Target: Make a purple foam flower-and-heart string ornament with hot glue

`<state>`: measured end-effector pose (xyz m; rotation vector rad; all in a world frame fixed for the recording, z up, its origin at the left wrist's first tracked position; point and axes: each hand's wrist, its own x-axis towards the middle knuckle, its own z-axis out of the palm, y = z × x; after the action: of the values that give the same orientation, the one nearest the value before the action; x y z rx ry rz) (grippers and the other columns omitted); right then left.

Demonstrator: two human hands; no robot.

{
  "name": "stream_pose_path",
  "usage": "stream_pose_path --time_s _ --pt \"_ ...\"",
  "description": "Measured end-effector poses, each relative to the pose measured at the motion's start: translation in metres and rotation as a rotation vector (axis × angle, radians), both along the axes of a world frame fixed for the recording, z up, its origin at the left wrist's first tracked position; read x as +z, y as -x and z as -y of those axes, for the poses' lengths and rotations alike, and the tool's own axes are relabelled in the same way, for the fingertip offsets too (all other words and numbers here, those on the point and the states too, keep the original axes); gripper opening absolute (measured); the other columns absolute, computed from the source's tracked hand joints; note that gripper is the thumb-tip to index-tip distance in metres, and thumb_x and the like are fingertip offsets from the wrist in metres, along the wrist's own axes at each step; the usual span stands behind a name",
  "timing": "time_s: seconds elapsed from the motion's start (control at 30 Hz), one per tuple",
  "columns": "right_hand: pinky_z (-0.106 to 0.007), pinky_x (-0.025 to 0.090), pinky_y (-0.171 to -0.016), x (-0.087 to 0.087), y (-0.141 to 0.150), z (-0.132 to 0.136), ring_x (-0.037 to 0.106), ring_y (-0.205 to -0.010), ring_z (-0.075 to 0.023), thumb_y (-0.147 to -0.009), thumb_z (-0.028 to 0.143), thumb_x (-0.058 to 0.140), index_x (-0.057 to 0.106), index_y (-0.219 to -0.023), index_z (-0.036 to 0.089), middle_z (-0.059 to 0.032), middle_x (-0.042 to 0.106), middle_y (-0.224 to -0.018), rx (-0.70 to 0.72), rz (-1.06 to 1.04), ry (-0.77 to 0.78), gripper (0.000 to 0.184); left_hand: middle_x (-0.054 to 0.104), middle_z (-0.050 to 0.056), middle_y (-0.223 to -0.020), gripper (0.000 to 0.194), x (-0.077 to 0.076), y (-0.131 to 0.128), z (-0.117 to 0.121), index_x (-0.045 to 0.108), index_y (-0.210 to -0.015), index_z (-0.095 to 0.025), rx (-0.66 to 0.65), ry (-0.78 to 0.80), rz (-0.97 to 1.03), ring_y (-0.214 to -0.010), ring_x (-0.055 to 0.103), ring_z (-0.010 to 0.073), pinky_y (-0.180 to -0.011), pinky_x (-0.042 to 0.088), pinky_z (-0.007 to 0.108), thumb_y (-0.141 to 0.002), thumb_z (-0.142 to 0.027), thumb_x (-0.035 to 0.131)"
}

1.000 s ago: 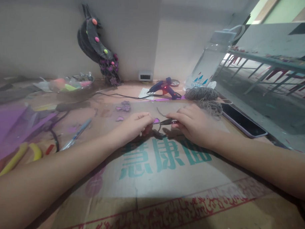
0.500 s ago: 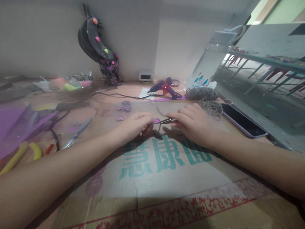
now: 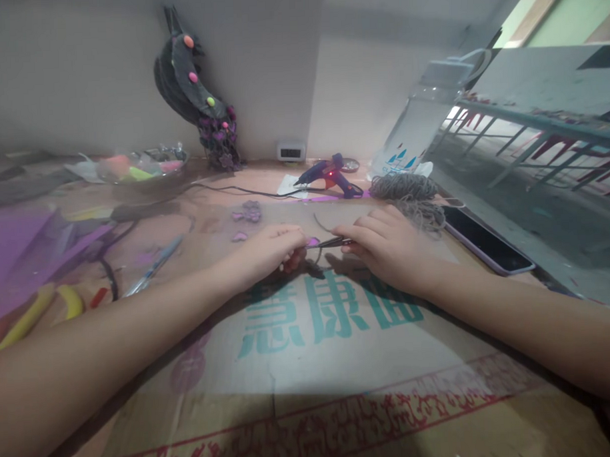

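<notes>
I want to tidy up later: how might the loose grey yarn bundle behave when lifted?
The loose grey yarn bundle will probably sag, since its strands look thin and soft. Trailing loops beside the black-screened rectangular phone suggest it may tangle or snag. It is likely light, appearing to be strands throughout.

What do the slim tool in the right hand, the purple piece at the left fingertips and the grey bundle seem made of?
Slim tool: probably metal, dark with a faint sheen. Purple piece: perhaps felt or paper; too small to tell. Grey bundle: likely yarn, matte, with loose strands showing.
</notes>
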<state>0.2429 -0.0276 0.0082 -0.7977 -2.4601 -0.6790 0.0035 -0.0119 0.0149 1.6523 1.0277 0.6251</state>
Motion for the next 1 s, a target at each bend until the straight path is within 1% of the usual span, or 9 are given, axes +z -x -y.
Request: stream_pose_path --time_s 0.27,0.5,0.77,1.0 --pt "-0.033 0.031 -0.069 0.0021 0.0034 0.0013 0.054 -0.074 -0.0191 -0.100 0.022 0.050 0.067 -0.108 0.015 -0.0038 0.066 -0.077 -0.017 -0.019 0.007 0.020 0.050 0.000 -0.054 0.033 0.0030 -0.0011 0.0001 0.047 -0.054 -0.019 -0.015 -0.016 0.010 -0.054 0.044 0.0123 -0.055 0.033 0.028 -0.084 -0.035 0.048" --pt "-0.033 0.030 -0.069 0.0022 0.0042 0.0016 0.054 -0.073 -0.0186 -0.100 0.022 0.050 0.068 -0.108 0.015 -0.0040 0.067 -0.077 -0.032 -0.022 -0.003 0.021 0.050 -0.001 -0.054 0.033 -0.0008 0.0007 -0.0012 0.047 -0.054 -0.019 -0.022 -0.021 0.012 -0.053 0.044 0.0118 -0.055 0.032 0.028 -0.084 -0.033 0.046" --pt "-0.033 0.032 -0.068 0.0036 0.0042 0.0019 0.055 -0.074 -0.0189 -0.099 0.021 0.051 0.068 -0.109 0.014 -0.0045 0.067 -0.077 -0.010 -0.016 0.040 0.021 0.051 -0.001 -0.057 0.033 0.0015 0.0003 0.0001 0.047 -0.056 -0.019 -0.022 -0.010 -0.015 -0.055 0.045 0.0125 -0.055 0.033 0.028 -0.085 -0.036 0.047" --pt "-0.033 0.031 -0.068 0.0014 0.0038 0.0008 0.055 -0.073 -0.0189 -0.100 0.021 0.050 0.068 -0.108 0.015 -0.0044 0.067 -0.077 -0.012 -0.025 0.019 0.021 0.050 -0.001 -0.056 0.033 -0.0002 0.0009 0.0000 0.047 -0.057 -0.019 -0.021 -0.003 0.008 -0.055 0.045 0.0127 -0.054 0.032 0.027 -0.084 -0.037 0.048"
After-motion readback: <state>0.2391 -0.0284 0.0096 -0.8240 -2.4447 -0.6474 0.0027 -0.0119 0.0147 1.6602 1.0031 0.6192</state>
